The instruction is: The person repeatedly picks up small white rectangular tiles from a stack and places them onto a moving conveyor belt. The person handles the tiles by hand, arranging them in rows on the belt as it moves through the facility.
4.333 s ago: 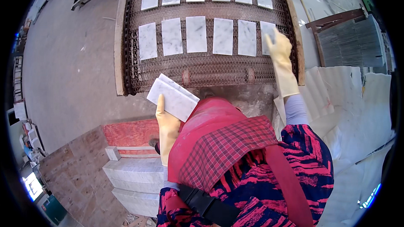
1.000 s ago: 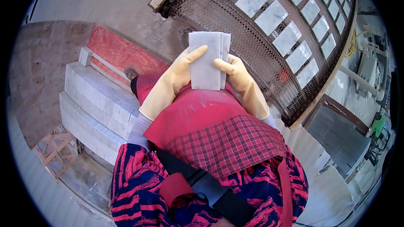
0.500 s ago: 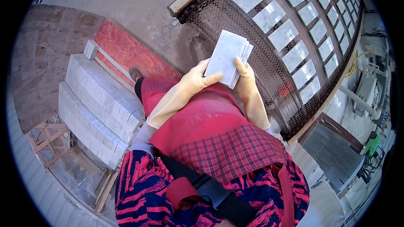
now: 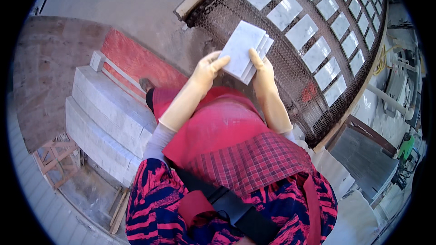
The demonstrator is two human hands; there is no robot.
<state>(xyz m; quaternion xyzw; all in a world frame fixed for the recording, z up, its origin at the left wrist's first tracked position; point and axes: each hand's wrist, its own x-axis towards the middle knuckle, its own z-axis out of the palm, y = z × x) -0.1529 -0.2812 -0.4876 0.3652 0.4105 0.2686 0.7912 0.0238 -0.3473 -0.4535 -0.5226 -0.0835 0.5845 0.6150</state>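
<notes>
Tile stack (image 4: pixel 243 47) — unevenly stepped — is grasped at its edges by the fingers of the left hand (image 4: pixel 209 70) and right hand (image 4: pixel 263 69), near the belt (image 4: pixel 293 78). If grip were loosened at one side, the lower tiles (image 4: pixel 268 45) could be slipped free and chipped.

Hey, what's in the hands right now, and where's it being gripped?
A stack of white tiles: the left hand grips it near its left corner, the right hand along its right side.
</notes>
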